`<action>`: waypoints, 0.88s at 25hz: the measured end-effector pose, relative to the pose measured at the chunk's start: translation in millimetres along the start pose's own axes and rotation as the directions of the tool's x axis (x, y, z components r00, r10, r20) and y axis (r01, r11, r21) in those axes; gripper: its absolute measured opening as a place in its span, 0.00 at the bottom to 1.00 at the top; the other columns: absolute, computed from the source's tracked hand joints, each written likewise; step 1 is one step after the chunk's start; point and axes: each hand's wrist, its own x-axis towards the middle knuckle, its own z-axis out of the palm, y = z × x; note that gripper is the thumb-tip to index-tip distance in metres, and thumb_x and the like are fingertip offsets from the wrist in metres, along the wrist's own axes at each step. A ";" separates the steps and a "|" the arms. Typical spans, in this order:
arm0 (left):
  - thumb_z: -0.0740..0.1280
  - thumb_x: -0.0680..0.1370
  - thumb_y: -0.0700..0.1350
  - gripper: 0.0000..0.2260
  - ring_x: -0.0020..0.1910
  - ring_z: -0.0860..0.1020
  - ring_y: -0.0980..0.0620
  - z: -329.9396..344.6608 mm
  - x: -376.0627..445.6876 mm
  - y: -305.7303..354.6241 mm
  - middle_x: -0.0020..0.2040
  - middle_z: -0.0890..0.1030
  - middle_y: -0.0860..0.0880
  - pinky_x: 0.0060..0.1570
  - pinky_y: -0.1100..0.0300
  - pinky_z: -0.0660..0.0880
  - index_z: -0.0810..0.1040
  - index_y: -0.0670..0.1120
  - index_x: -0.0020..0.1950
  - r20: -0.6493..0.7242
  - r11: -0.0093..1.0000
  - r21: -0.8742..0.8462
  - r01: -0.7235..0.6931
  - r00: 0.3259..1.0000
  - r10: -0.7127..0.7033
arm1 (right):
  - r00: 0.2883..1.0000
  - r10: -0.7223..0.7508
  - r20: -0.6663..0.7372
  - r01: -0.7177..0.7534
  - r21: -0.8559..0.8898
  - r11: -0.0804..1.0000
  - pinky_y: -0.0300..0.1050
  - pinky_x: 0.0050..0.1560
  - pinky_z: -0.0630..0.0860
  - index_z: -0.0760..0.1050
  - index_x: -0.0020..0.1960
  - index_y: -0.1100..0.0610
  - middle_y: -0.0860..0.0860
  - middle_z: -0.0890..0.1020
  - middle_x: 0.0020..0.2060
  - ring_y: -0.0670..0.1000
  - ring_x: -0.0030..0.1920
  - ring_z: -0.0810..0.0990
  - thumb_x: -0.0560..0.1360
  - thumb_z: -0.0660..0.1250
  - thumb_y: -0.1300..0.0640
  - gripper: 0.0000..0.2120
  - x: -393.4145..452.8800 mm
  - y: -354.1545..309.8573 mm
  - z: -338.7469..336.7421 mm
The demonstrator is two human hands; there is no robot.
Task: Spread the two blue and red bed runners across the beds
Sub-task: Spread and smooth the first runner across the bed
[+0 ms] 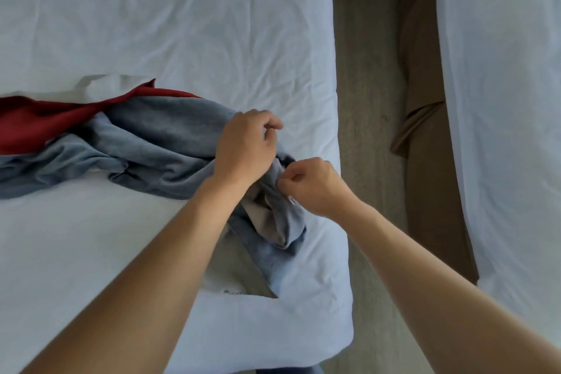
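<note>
A blue and red bed runner (145, 143) lies bunched and twisted across the near bed (182, 24), its red part at the left edge of view and its blue end near the bed's right side. My left hand (246, 146) is closed on the blue cloth from above. Just to its right, my right hand (312, 185) pinches the same blue end, which hangs crumpled below both hands with a grey underside showing. A second runner is not in view.
A second bed (510, 100) with white sheets runs along the right side. Between the beds is a strip of grey carpet (367, 100) and a brown bed skirt (425, 100). The near bed's right edge is just beyond my right hand.
</note>
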 end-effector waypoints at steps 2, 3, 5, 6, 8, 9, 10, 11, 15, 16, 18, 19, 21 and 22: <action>0.63 0.78 0.42 0.09 0.54 0.76 0.51 6.2 14.6 2.5 0.54 0.83 0.55 0.56 0.56 0.69 0.81 0.52 0.54 0.199 0.959 0.199 -0.200 0.967 0.160 | 1.000 0.022 -0.016 -0.020 0.107 0.994 0.36 0.39 0.77 0.81 0.37 0.48 0.44 0.84 0.31 0.43 0.38 0.81 0.70 0.64 0.59 0.10 -5.0 2.3 10.6; 0.64 0.79 0.45 0.09 0.57 0.76 0.51 13.1 20.4 5.3 0.56 0.83 0.54 0.59 0.54 0.66 0.81 0.52 0.56 0.311 0.915 0.281 -0.291 0.929 0.200 | 0.997 0.060 -0.056 -0.052 0.137 0.989 0.38 0.40 0.78 0.80 0.39 0.47 0.45 0.84 0.31 0.43 0.38 0.81 0.71 0.62 0.60 0.11 -6.5 5.5 14.6; 0.65 0.78 0.50 0.10 0.57 0.75 0.49 29.1 26.6 12.6 0.57 0.82 0.52 0.60 0.53 0.62 0.79 0.53 0.58 0.535 0.796 0.432 -0.423 0.831 0.151 | 0.976 0.148 -0.159 -0.131 0.110 0.985 0.46 0.43 0.80 0.77 0.45 0.46 0.46 0.85 0.34 0.48 0.40 0.82 0.72 0.62 0.56 0.07 -7.9 16.2 21.3; 0.65 0.78 0.51 0.07 0.55 0.74 0.48 34.8 25.6 14.7 0.55 0.82 0.51 0.59 0.52 0.61 0.78 0.52 0.54 0.609 0.714 0.513 -0.477 0.788 0.089 | 0.962 0.162 -0.219 -0.157 0.043 0.987 0.47 0.45 0.80 0.76 0.49 0.47 0.46 0.85 0.36 0.50 0.41 0.82 0.73 0.63 0.53 0.06 -8.8 24.0 23.4; 0.62 0.79 0.49 0.07 0.47 0.73 0.49 37.8 18.9 15.5 0.48 0.81 0.50 0.58 0.51 0.60 0.72 0.51 0.41 0.646 0.582 0.618 -0.529 0.763 0.007 | 0.954 0.144 -0.264 -0.184 -0.133 0.974 0.45 0.50 0.75 0.74 0.58 0.48 0.44 0.84 0.44 0.50 0.47 0.82 0.73 0.66 0.46 0.15 -12.7 39.9 26.9; 0.62 0.78 0.46 0.08 0.45 0.73 0.49 37.4 16.2 15.4 0.46 0.81 0.50 0.57 0.52 0.60 0.71 0.51 0.39 0.633 0.561 0.632 -0.534 0.774 0.024 | 0.961 0.158 -0.225 -0.201 -0.180 0.963 0.43 0.51 0.72 0.74 0.61 0.49 0.43 0.83 0.47 0.50 0.50 0.81 0.72 0.67 0.43 0.20 -13.7 46.1 29.9; 0.62 0.77 0.44 0.06 0.44 0.74 0.49 35.8 13.5 15.7 0.44 0.81 0.50 0.56 0.52 0.61 0.73 0.51 0.41 0.599 0.568 0.629 -0.531 0.797 0.082 | 0.966 0.197 -0.167 -0.226 -0.183 0.957 0.44 0.51 0.72 0.76 0.59 0.50 0.44 0.83 0.47 0.51 0.50 0.81 0.72 0.66 0.40 0.20 -13.8 48.9 34.0; 0.63 0.76 0.42 0.05 0.44 0.76 0.49 34.2 12.1 16.8 0.44 0.81 0.51 0.56 0.53 0.62 0.76 0.50 0.44 0.546 0.604 0.603 -0.521 0.822 0.165 | 0.966 0.231 -0.113 -0.246 -0.148 0.958 0.46 0.48 0.75 0.77 0.52 0.50 0.46 0.83 0.43 0.54 0.47 0.81 0.72 0.66 0.40 0.17 -13.5 48.6 37.7; 0.64 0.73 0.40 0.04 0.40 0.77 0.45 7.6 19.5 23.6 0.42 0.79 0.49 0.47 0.52 0.62 0.77 0.47 0.45 0.207 0.746 0.461 -0.480 0.876 0.436 | 0.905 0.142 -0.402 -0.216 -0.145 0.966 0.48 0.37 0.71 0.73 0.37 0.56 0.55 0.80 0.34 0.63 0.38 0.79 0.73 0.65 0.51 0.10 -4.2 35.3 17.9; 0.65 0.72 0.40 0.04 0.40 0.77 0.44 -0.7 22.0 24.6 0.41 0.79 0.49 0.46 0.52 0.61 0.77 0.47 0.44 0.162 0.759 0.446 -0.474 0.877 0.452 | 0.848 0.042 -0.528 -0.179 -0.210 0.961 0.49 0.39 0.71 0.75 0.38 0.55 0.55 0.81 0.34 0.63 0.38 0.79 0.72 0.65 0.54 0.06 0.4 33.5 3.0; 0.64 0.73 0.45 0.04 0.42 0.75 0.45 -10.7 26.7 25.5 0.40 0.79 0.50 0.49 0.51 0.62 0.78 0.49 0.42 0.325 0.719 0.470 -0.512 0.858 0.398 | 0.766 -0.099 -0.636 -0.141 -0.316 0.938 0.51 0.50 0.70 0.78 0.42 0.54 0.51 0.82 0.36 0.58 0.40 0.78 0.70 0.65 0.58 0.03 5.0 30.7 -25.5; 0.62 0.74 0.50 0.07 0.43 0.74 0.46 -11.6 27.9 26.1 0.39 0.78 0.51 0.51 0.51 0.63 0.79 0.50 0.41 0.469 0.688 0.490 -0.535 0.827 0.309 | 0.784 -0.140 -0.605 -0.122 -0.371 0.920 0.52 0.55 0.69 0.79 0.43 0.54 0.50 0.82 0.37 0.57 0.41 0.77 0.70 0.65 0.59 0.05 5.8 31.0 -32.9; 0.59 0.75 0.60 0.17 0.38 0.73 0.49 -10.6 33.0 29.4 0.35 0.76 0.51 0.49 0.52 0.66 0.76 0.51 0.36 0.651 0.743 0.472 -0.475 0.756 0.070 | 0.892 -0.219 -0.395 -0.020 -0.520 0.854 0.54 0.59 0.67 0.80 0.43 0.54 0.51 0.83 0.37 0.57 0.41 0.77 0.69 0.64 0.59 0.07 0.8 32.6 -29.1; 0.58 0.75 0.62 0.19 0.35 0.73 0.50 -8.2 37.6 31.2 0.35 0.77 0.50 0.44 0.52 0.68 0.74 0.50 0.34 0.663 0.810 0.449 -0.376 0.749 -0.020 | 0.931 -0.247 -0.267 0.054 -0.571 0.819 0.54 0.61 0.67 0.80 0.40 0.54 0.51 0.82 0.36 0.58 0.41 0.77 0.69 0.65 0.57 0.05 -6.6 33.5 -18.1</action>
